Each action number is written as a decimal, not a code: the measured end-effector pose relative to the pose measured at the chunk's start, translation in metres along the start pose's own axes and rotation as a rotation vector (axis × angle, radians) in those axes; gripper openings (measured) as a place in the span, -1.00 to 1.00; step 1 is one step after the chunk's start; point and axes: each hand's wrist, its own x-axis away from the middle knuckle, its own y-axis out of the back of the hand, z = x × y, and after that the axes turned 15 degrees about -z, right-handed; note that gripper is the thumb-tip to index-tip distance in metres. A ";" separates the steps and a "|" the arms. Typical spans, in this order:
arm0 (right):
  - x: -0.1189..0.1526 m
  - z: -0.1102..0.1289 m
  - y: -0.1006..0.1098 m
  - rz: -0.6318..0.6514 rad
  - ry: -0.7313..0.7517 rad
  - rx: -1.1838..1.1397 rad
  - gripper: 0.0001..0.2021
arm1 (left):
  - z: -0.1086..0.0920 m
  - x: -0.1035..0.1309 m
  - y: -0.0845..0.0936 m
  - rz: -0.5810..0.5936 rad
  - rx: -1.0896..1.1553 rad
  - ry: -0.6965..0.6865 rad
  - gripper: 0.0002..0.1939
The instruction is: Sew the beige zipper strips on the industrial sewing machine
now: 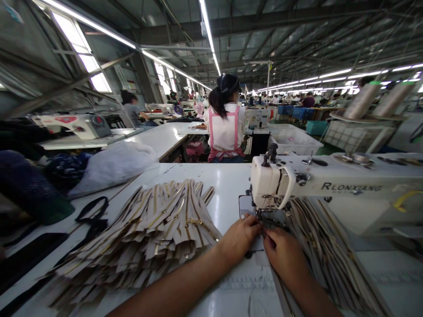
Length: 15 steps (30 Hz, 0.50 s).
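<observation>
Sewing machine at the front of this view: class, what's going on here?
A person has the left hand and right hand close together at the needle end of the sewing machine; whatever is between the fingertips is too small to make out. A big pile of zips lies to the left, and more strips lie to the right. Ahead, someone in a pink apron sits facing away.

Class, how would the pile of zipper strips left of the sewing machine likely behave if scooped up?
The pile of zipper strips would probably sag and flop: its long, thin pieces drape over one another. No tie shows around it, so the outer ones may well slide off.
</observation>
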 end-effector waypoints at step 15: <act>-0.003 0.008 0.005 0.041 -0.020 0.072 -0.67 | -0.005 -0.004 0.005 0.059 -0.081 -0.074 -0.71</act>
